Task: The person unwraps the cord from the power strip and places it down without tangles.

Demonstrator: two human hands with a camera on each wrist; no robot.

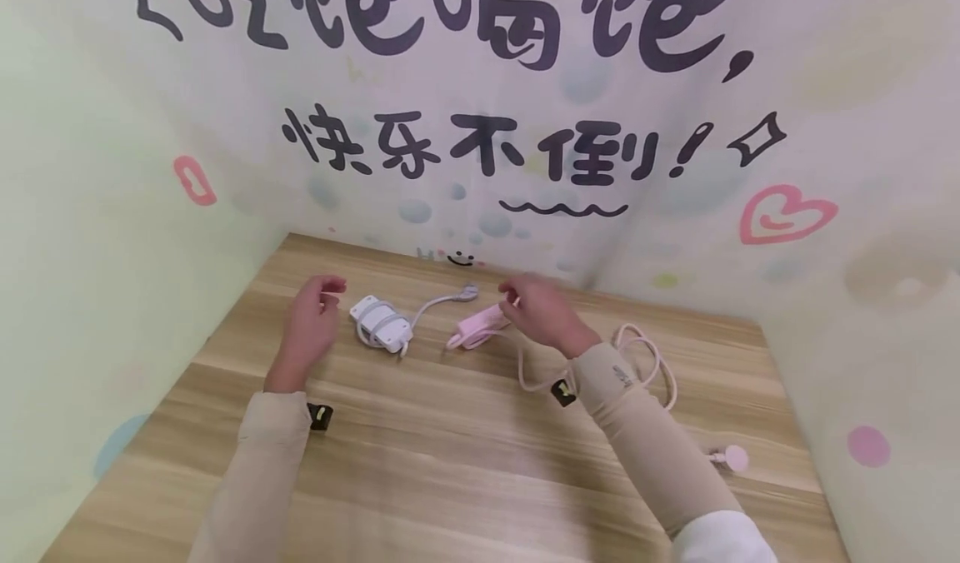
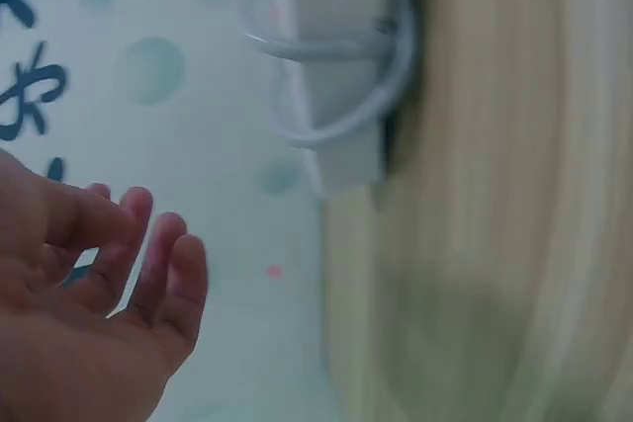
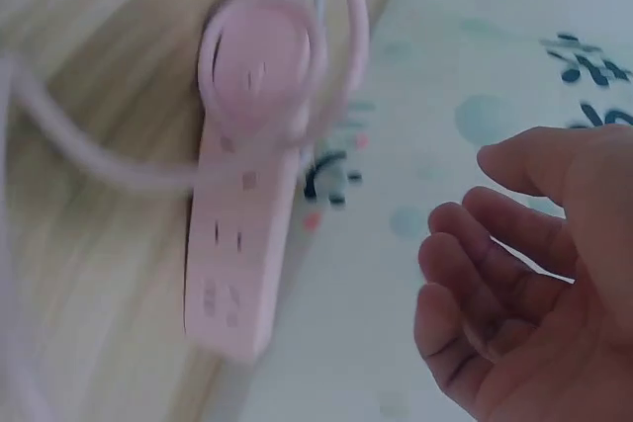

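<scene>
A white power strip [image 1: 384, 326] with its grey cord wound around it lies on the table, its plug [image 1: 468, 293] stretched out to the right. Left of that strip hovers my left hand [image 1: 311, 321], fingers loosely bent and holding nothing. Farther right is a pink power strip [image 1: 480, 325], its outlet slots showing in the right wrist view, where loops of pink cord [image 3: 346, 37] cross one end. My right hand [image 1: 546, 309] overlaps the pink strip in the head view. Seen from the right wrist, it is beside the strip, apart from it, with relaxed, empty fingers.
The pink cord [image 1: 670, 380] trails in loops past my right forearm to a round pink plug [image 1: 735, 458] on the right. A wall with dark writing [image 1: 480, 146] rises behind the wooden table [image 1: 420, 471], and pale walls flank it.
</scene>
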